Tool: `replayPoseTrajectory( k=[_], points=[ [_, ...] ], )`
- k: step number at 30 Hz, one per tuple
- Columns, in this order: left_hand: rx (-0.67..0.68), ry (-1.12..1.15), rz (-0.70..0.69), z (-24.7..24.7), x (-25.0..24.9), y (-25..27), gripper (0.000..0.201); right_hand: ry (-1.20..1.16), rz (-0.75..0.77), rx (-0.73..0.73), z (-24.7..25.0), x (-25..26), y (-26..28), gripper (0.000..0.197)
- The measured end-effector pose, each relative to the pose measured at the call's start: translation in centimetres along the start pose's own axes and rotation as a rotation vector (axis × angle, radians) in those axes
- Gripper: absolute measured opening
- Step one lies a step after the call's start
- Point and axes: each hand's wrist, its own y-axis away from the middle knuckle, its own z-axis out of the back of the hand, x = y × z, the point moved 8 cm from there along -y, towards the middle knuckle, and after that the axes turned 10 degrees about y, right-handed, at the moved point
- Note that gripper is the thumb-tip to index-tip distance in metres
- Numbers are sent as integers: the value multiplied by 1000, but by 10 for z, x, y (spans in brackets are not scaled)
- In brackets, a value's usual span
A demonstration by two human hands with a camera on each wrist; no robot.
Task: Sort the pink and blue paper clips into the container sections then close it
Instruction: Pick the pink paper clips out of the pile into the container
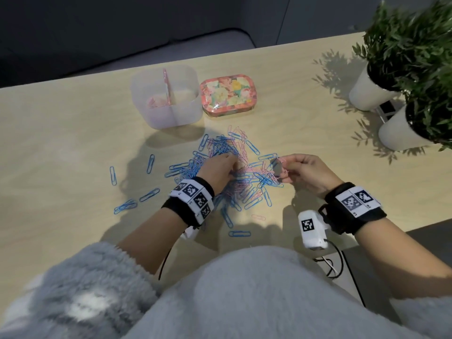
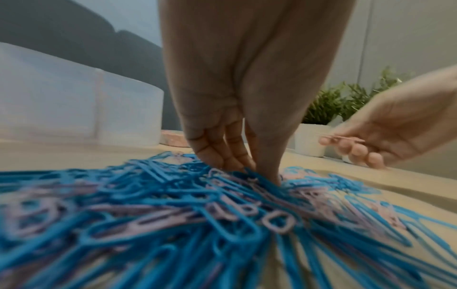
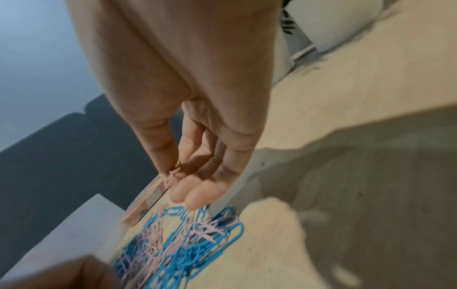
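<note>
A mixed pile of pink and blue paper clips (image 1: 234, 165) (image 2: 173, 205) (image 3: 188, 244) lies on the wooden table. My left hand (image 1: 232, 162) (image 2: 257, 170) reaches down into the pile's middle, thumb and fingertips drawn together around clips. To its right my right hand (image 1: 283, 167) (image 3: 175, 179) hovers just above the pile, pinching a few pink clips (image 2: 343, 139) between thumb and fingers. The translucent divided container (image 1: 171, 118) (image 2: 74, 109) stands open behind the pile, with pink clips in its left section. Its floral lid (image 1: 228, 94) lies beside it on the right.
Two white pots with green plants (image 1: 371, 91) (image 1: 401, 128) stand at the table's right side. Stray blue clips (image 1: 113, 176) (image 1: 124, 205) lie left of the pile. The table's near edge is close to my body.
</note>
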Motion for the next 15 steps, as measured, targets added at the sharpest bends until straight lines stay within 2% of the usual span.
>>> replayPoseTrajectory(
  k=[3,6,8,11,15],
  points=[
    [35,45,47,6,18,8,25,-292,-138,26,-3,-3,2,31],
    [-47,20,16,12,15,4,21,-336,-181,21,-5,-6,-1,40],
    [-102,8,-13,11,3,-2,20,-153,-99,-83,-2,-4,-5,44],
    [-94,-11,-23,0,-14,-13,22,259,110,-226,1,3,-8,41],
    [-105,-232,-26,-10,-24,-21,21,895,158,-226,-1,-1,-7,32]
  ],
)
